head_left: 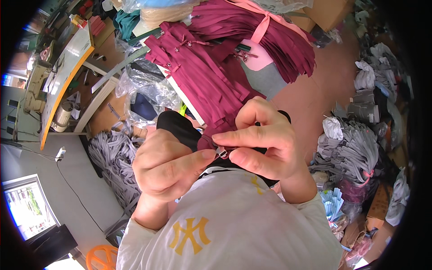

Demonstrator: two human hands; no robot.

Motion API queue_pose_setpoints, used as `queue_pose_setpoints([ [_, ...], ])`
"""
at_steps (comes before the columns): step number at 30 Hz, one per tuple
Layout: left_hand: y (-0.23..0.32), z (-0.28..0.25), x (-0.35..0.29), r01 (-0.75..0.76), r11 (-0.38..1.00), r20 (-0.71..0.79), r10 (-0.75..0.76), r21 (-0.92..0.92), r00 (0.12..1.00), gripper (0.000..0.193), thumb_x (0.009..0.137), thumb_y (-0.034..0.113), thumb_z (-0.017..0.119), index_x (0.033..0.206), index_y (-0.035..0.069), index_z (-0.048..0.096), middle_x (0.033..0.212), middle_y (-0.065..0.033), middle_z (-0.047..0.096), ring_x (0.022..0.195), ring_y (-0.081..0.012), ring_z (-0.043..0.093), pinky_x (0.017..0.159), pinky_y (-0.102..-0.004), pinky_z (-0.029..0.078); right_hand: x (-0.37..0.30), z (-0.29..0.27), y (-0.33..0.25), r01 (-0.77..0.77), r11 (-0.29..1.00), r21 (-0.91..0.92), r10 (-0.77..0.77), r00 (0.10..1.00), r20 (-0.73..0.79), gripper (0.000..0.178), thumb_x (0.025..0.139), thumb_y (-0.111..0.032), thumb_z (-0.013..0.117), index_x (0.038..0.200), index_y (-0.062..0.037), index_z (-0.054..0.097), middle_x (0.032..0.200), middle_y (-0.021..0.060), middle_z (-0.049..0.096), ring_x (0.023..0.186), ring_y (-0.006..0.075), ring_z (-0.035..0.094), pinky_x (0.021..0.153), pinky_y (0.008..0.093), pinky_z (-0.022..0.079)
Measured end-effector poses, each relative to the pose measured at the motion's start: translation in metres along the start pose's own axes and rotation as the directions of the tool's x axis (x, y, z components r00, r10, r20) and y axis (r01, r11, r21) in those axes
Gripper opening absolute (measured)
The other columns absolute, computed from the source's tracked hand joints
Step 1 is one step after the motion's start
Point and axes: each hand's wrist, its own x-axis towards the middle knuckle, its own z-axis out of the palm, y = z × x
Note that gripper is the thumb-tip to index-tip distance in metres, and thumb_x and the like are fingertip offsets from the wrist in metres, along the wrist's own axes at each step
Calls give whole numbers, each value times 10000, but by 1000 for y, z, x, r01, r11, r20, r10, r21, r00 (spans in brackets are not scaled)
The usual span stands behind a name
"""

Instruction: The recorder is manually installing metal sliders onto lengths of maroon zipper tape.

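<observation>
Close to my body, both hands meet around a small shiny metal buckle (pixel 222 153) at the end of a maroon fabric strap (pixel 205 141). My left hand (pixel 167 164) is closed, its thumb and forefinger pinching the buckle from the left. From the other side, the thumb and forefinger of my right hand (pixel 270 137) close on the same small part; the fingertips partly hide it. Just beyond, a layer of maroon straps (pixel 202 78) with metal fittings near their far ends lies across the narrow table and hangs toward my lap.
A thick maroon strap bundle (pixel 292 49), tied with a pink band (pixel 261 29), lies at the far right of the table. Grey strip heaps (pixel 114 162) sit on the floor at left, with more grey bundles (pixel 355 148) at right. A yellow-edged table (pixel 67 67) stands far left.
</observation>
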Motion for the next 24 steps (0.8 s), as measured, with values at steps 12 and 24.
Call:
queue_pose_setpoints([
  [12,7,5,4,165,985,1,-166,-38,986,292,673,-83,770,954,-33,708,816,-121,666,700,-224,640,614,-314,510,1,8,4,86,979,-184,-108,988,-111,316,747,-102,814,1057,-81,759,811,24,645,679,177,549,635,292,431],
  [24,6,7,-4,231,950,-62,-248,-208,967,262,688,-62,800,933,-43,709,892,-138,651,773,-236,642,673,-339,507,-3,18,-2,-34,998,48,43,975,-217,321,675,1,844,978,-47,749,899,75,677,751,203,628,600,292,502],
])
